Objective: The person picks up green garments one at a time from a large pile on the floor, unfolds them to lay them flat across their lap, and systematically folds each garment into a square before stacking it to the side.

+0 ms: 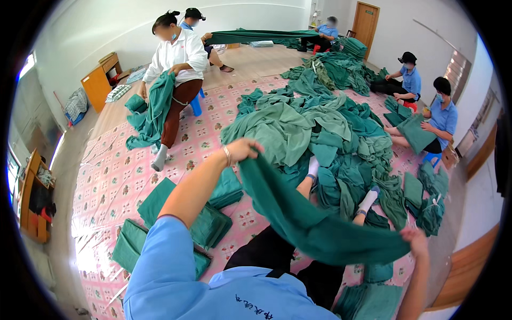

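Between my two raised hands a dark green cloth (304, 216) hangs in a slack, sagging curve over my lap. My left hand (242, 151), with a band at the wrist, grips one end at the upper left. At the lower right my right hand (416, 241) pinches the other end; its fingers are a little blurred. Beyond the cloth rises a large loose heap of green cloths (328, 132), and my outstretched feet in socks rest against it. Folded green cloths (210, 226) lie in stacks to my left. Another folded stack (370, 300) is close by my right side.
A pink patterned sheet (108, 180) covers the floor. One person in white (180, 52) handles green cloth at the left. Two people sit at the right, one holding a folded cloth (416, 132). At the back, two others stretch a long green cloth (260, 37). A wooden cabinet (98, 86) stands left.
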Available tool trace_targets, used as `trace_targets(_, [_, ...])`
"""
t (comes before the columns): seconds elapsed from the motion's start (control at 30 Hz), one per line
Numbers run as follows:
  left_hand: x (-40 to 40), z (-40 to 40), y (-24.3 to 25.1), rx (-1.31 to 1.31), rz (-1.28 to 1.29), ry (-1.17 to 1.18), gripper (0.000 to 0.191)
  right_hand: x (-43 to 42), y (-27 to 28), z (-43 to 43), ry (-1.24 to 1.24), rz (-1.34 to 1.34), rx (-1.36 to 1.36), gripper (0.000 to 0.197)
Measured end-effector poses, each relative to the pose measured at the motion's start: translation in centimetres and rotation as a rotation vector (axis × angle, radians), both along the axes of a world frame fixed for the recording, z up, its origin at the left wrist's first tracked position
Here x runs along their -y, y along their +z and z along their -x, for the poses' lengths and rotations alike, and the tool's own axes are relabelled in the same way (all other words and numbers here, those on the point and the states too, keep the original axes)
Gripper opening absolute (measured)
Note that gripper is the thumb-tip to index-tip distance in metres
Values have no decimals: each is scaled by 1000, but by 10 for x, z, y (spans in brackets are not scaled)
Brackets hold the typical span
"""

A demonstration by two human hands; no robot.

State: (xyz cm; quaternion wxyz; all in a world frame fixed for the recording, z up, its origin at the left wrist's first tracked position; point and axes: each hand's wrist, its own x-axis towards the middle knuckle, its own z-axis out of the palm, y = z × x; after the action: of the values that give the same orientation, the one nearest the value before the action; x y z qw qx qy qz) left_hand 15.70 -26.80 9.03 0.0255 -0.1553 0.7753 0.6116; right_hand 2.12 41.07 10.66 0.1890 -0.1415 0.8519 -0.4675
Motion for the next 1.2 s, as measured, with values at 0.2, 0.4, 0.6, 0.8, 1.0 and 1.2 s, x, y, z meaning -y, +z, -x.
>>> trace_targets(0.2, [-8, 61, 231, -1166, 423, 419, 22, -49, 177, 108, -568, 321, -1052, 42])
trace_targets(0.4, [-54, 59, 131, -490, 1598, 63, 43, -17, 74, 72, -168, -697, -916, 27])
trace_targets(0.6, [-25, 50, -50, 32, 1011, -372, 27, -42, -92, 47, -1, -885, -625, 29])
trace_targets(0.8, [5, 26, -4, -76, 318, -67, 29, -83, -26, 25, -347, -178, -177, 19])
trace_targets(1.0, [14, 21, 44, -466, -202, 4, 36, -76, 24, -8, -443, 440, -224, 19])
trace_targets(1.2, [22, -85, 2, -200, -9, -26, 62, -93, -34, -99, -263, 4, 173, 19])
